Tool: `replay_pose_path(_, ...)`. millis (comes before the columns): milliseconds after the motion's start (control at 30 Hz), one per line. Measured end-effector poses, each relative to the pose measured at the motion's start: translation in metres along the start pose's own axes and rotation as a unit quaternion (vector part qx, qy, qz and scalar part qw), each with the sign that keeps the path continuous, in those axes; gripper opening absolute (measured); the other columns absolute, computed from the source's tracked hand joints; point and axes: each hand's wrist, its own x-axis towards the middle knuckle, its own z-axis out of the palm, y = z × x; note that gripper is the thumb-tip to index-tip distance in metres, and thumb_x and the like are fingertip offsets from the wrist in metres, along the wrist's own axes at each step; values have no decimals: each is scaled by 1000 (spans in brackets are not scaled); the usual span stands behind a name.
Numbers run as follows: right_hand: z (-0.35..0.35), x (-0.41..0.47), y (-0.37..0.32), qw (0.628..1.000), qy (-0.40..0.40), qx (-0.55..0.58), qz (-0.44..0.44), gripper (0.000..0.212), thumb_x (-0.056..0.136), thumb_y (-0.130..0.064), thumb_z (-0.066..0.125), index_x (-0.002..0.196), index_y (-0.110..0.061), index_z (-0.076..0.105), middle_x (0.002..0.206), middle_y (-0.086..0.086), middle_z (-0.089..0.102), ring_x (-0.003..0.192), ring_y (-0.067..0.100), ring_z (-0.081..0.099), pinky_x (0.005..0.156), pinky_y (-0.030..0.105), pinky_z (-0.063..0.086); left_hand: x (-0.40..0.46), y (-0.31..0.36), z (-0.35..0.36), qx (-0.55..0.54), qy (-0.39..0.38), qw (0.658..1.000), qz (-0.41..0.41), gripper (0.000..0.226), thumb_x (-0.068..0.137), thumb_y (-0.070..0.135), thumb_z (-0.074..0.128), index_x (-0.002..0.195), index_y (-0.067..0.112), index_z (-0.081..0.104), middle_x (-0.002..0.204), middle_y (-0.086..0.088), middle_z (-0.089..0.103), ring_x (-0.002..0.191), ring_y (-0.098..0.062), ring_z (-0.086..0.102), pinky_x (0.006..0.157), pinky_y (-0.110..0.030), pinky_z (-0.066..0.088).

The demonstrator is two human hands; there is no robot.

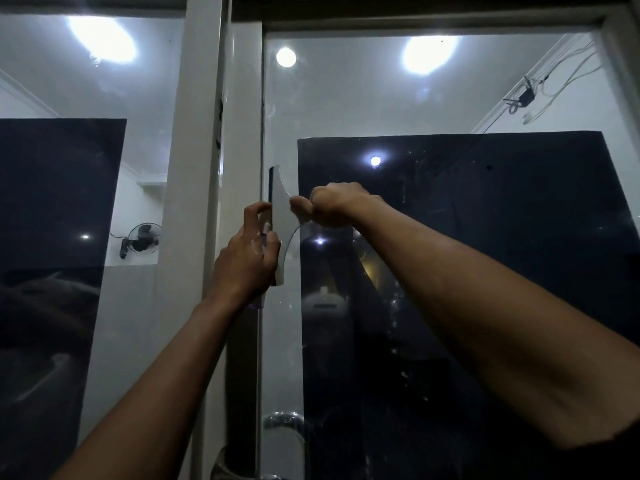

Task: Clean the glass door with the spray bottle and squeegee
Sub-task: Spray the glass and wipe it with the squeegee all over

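The glass door [433, 109] fills the right of the view, with a dark panel behind its lower part. A white squeegee [281, 216] stands with its blade upright against the glass at the door's left edge. My right hand [334, 204] grips its handle from the right. My left hand [247, 259] is raised just left of the blade and curls round a small spray bottle [265, 237], mostly hidden, one finger lifted over its top. Drops and streaks show on the dark glass below my right hand.
A white door frame post [201, 188] runs down left of the door, with another glass pane [86, 98] beyond it. A metal door handle [282, 424] sits low in the middle. Ceiling lights, a wall fan [142, 239] and cables [526, 98] show through the glass.
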Motion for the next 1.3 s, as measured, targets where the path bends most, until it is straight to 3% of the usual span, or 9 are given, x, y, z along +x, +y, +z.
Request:
replay_pose_path(167,-7,-20,41,999,-41,-17,22,68,93,-79,16,97,-28,62,124,8,63,110,29,57,100,54,43,2,7,-2,-1,3,1000,8,41,107,26,40,145,29,25,92,-13,63,62,-28,65,63,-51,59)
replay_pose_path(300,3,-77,104,996,-76,-10,49,71,95,-76,13,97,-29,67,116,5,67,95,19,59,81,40,40,-2,15,0,1,-5,1000,8,42,107,26,41,146,28,24,100,-14,63,65,-29,66,67,-52,59)
replay_pose_path(467,27,-140,152,991,-60,-28,118,79,92,-78,10,102,-30,72,109,1,70,96,21,62,82,39,42,-11,27,7,1,-6,1000,9,41,107,26,41,144,29,24,95,-10,61,63,-27,66,66,-51,60)
replay_pose_path(567,35,-152,143,992,-3,-3,126,74,95,-75,12,98,-29,70,104,3,70,89,23,60,77,39,40,-16,34,10,-5,-15,1000,2,41,106,26,41,143,32,24,96,-10,62,64,-27,66,67,-52,60)
replay_pose_path(667,22,-135,111,993,23,52,102,67,100,-68,17,105,-27,69,117,10,68,106,33,62,83,42,45,-17,42,12,5,-19,1000,6,40,106,26,42,141,34,23,101,-12,63,65,-29,66,67,-53,60)
replay_pose_path(767,1,-97,73,989,22,136,61,49,103,-56,27,86,-24,59,119,15,65,100,33,59,84,42,45,-17,51,14,9,-16,1000,10,39,106,26,41,141,33,25,99,-13,64,63,-29,66,66,-53,59)
replay_pose_path(933,-16,-38,49,963,11,263,66,46,106,-39,28,126,-9,57,125,19,60,111,35,58,101,48,47,-16,60,21,19,-18,999,20,39,106,28,43,142,30,26,98,-12,67,61,-27,67,63,-49,60)
replay_pose_path(1167,29,-97,95,950,-31,294,95,39,107,-39,28,83,-14,47,84,10,49,64,15,42,55,28,32,-19,67,28,7,-29,1000,8,39,106,27,40,143,30,26,96,-17,67,70,-35,68,69,-55,58)
replay_pose_path(1300,84,-165,127,937,-79,312,138,51,105,-56,27,80,-19,51,89,8,53,85,22,51,86,36,45,-23,72,32,-5,-29,1000,4,40,107,25,41,144,30,26,98,-21,66,71,-36,68,69,-55,59)
